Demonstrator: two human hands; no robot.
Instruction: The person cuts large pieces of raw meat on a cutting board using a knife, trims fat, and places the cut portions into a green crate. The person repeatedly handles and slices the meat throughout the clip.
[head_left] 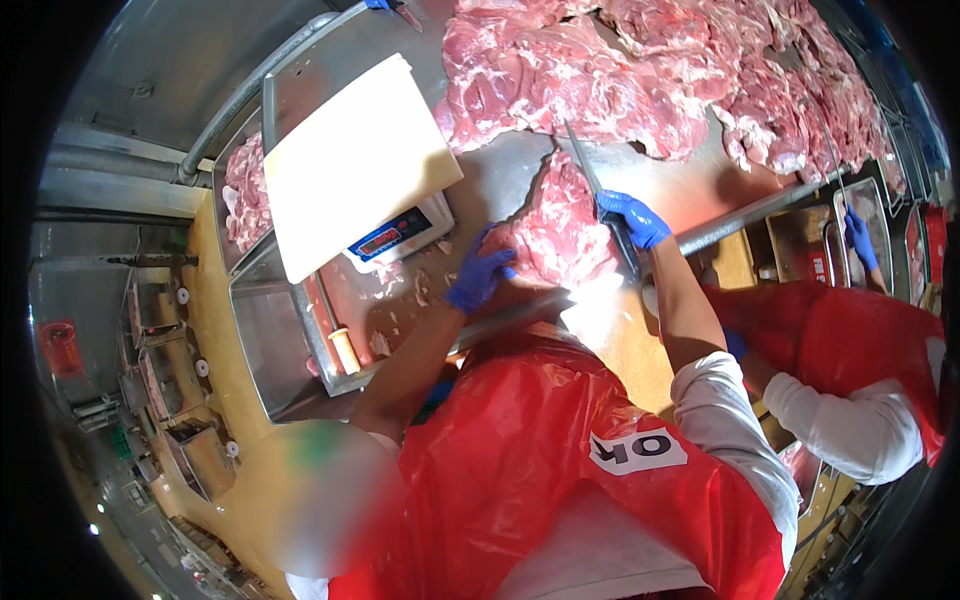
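Note:
A piece of raw meat [560,225] lies near the front edge of the metal table [512,165]. My left hand [483,272], in a blue glove, grips its left side; some of the fingers are hidden by the meat. At the other side of the piece, my blue-gloved right hand [632,218] is closed around a knife [586,165]. Its dark handle shows below my fingers, and the long blade points away from me along the meat's right edge. Beyond the blade tip spreads a large heap of raw meat [600,75].
Left of my hands, a white board [360,165] rests on a digital scale [405,238]. A rod with a yellowish handle [344,350] lies by the table's corner. Metal tubs [275,340] stand further left. At right, a co-worker's gloved hand [858,238] is beside a thin blade.

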